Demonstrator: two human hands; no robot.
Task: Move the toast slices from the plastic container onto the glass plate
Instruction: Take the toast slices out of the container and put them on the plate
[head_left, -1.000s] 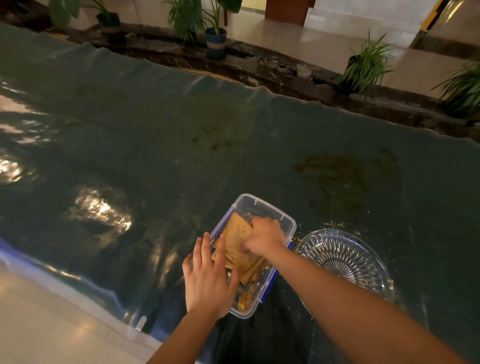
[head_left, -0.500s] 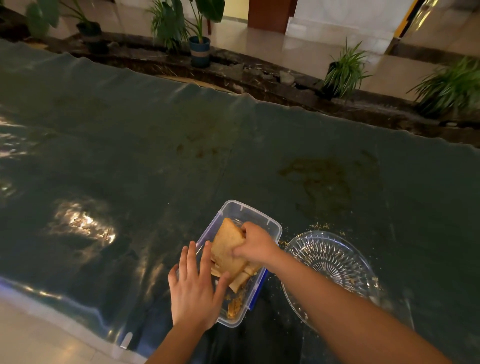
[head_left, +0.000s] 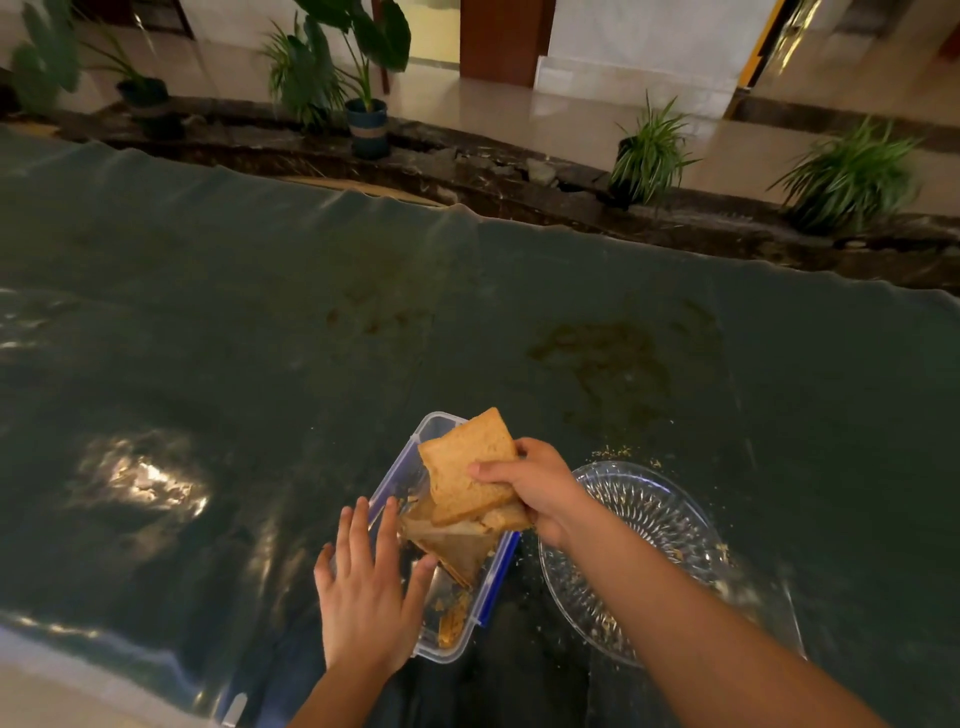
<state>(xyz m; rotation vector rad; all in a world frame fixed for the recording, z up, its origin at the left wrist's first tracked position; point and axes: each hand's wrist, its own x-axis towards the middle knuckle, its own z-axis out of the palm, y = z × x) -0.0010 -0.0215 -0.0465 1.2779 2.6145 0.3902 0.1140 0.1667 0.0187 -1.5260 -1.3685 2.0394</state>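
Left hand (head_left: 366, 597) is flat with fingers spread, palm down against the near left side of the clear plastic container (head_left: 457, 631), not gripping anything. The container's a see-through rectangular tub with blue clips on its right edge, sitting on the dark green covered bench (head_left: 260, 322), with crumbs in its near end. Above it, the right hand (head_left: 535, 488) is closed around a bunch of toast slices (head_left: 465, 478), thumb across the top one. That top slice is golden brown, squarish with a darker crust edge, tilted up over the tub's far end; a few more slices fan out underneath it, hanging down into the tub. Just to the right sits the cut-glass plate (head_left: 649, 519), ribbed pattern, only crumbs on it and a scatter around its rim.
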